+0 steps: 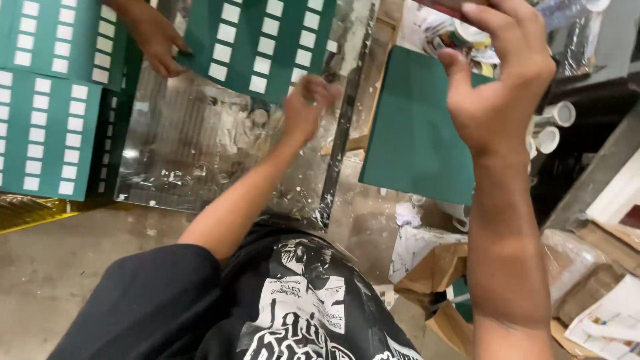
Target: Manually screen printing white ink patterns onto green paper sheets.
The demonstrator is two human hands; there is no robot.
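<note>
Head view: my left hand [308, 107] is clenched at the lower edge of the green sheet with white squares [263, 43], top centre of the frame. My right hand [503, 87], upper right, pinches something I cannot make out. Another person's hand [157, 40] grips the sheet's left edge.

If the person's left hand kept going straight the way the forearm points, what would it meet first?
Most likely the green sheet with white rectangles, right above the blurred left hand, which is over the shiny reflective sheet. Depth is unclear, so contact may already exist.

Single head-worn view, looking steeply down, close over the person's arms and lap
</note>
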